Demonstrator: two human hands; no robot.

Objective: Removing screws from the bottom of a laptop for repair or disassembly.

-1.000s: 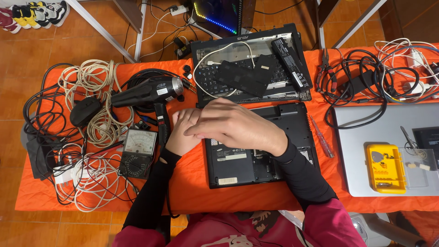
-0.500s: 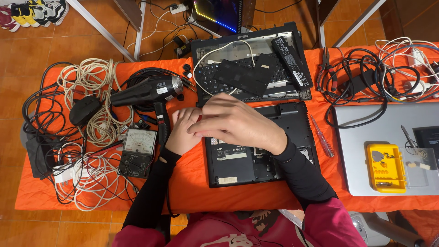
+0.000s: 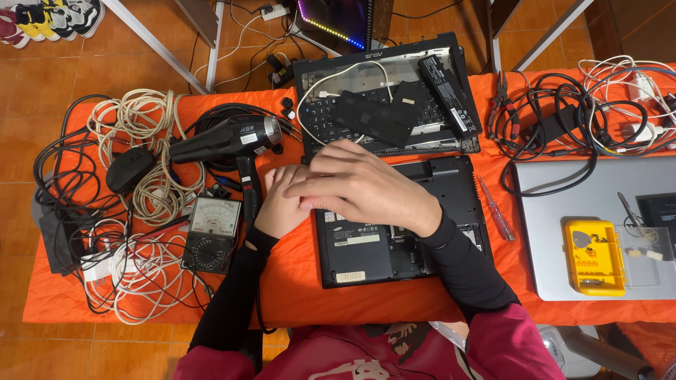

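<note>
Laptop (image 3: pixel 401 232): black, underside up, centre of frame on the orange bench (image 3: pixel 296 295). Right hand (image 3: pixel 366 186): flat on its upper left corner, fingers together, pointing left, gripping nothing visible. Left hand (image 3: pixel 282 200): at the laptop's left edge, partly under the right; its grip cannot be told. Heat gun (image 3: pixel 225 141) and meter (image 3: pixel 211 232): just left. Screwdriver (image 3: pixel 496 209): just right.

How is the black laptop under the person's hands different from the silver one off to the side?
The black laptop lies underside up, its base panels and label showing, with both the left hand and right hand resting on its upper left corner. The silver laptop is larger in view, untouched, and carries a yellow parts case. Both lie flat on the orange table.
</note>
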